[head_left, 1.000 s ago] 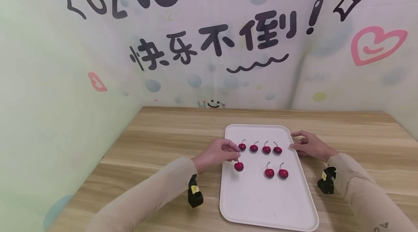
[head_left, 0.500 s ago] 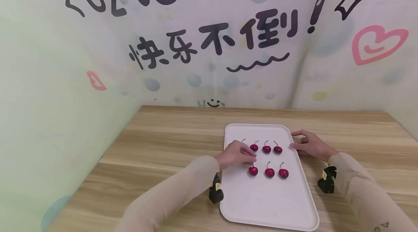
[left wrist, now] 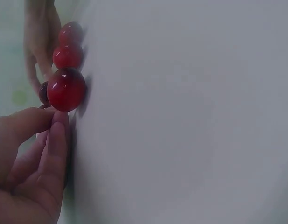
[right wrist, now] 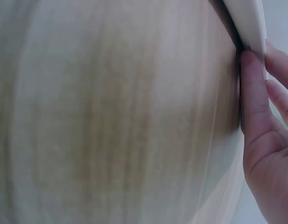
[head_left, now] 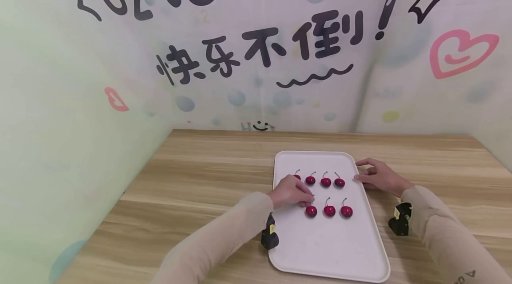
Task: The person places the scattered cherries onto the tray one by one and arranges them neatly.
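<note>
My left hand [head_left: 291, 191] is over the left part of the white tray [head_left: 328, 253], its thumb and fingertips pinching the stem of a dark red cherry [head_left: 311, 212]. In the left wrist view this cherry [left wrist: 66, 89] is close to the fingertips, level with others behind it. Two more cherries, one in the middle [head_left: 330, 211] and one at the right [head_left: 346, 212], continue its row. Behind them is a back row of cherries [head_left: 326, 182], its leftmost partly covered by the left hand. My right hand [head_left: 380, 177] holds the tray's right rim [right wrist: 249, 28] between thumb and fingers.
The tray lies on a wood-grain table [head_left: 208, 164]. A pale cloth backdrop [head_left: 256, 97] with dark lettering and a pink heart hangs behind the table. Black wrist cameras [head_left: 270, 235] sit below both sleeves.
My left hand has carried the cherry rightward and down, into line with the front two. It now covers part of the back row's leftmost cherry. The right hand has stayed at the rim.
</note>
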`<state>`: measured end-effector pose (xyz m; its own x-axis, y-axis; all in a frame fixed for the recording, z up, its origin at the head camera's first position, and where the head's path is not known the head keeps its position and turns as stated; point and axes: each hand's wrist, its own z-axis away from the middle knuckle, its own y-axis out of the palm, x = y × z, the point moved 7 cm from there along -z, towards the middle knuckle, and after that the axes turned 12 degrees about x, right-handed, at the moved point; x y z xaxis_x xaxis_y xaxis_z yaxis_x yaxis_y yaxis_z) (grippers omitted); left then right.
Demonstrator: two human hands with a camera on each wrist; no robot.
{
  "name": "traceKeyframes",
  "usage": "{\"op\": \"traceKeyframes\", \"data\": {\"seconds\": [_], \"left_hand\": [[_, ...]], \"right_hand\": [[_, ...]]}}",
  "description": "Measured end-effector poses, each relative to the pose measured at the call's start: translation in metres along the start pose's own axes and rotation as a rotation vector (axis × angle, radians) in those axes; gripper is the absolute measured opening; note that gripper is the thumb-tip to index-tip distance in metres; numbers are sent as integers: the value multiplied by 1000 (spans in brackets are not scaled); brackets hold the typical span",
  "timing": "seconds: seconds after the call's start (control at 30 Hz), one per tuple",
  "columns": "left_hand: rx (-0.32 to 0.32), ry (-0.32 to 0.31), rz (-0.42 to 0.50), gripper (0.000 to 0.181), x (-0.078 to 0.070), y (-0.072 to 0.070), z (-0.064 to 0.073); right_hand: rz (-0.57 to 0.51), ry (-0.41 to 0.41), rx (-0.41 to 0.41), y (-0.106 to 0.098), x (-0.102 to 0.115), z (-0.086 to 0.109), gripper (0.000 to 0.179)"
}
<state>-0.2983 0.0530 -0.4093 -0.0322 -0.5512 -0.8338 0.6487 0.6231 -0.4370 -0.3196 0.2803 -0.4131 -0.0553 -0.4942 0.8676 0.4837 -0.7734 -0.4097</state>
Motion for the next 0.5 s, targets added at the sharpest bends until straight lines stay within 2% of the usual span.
{"op": "traceKeyframes", "data": {"seconds": [0.23,0.5], "left_hand": [[-24,-15,-33,9,-1,-1,1],[-10,-17,-89,9,-5,-1,2]], "right_hand": [[-3,-7,4,0,1,1,60],[-5,-15,3,0,0,0,59]]}}
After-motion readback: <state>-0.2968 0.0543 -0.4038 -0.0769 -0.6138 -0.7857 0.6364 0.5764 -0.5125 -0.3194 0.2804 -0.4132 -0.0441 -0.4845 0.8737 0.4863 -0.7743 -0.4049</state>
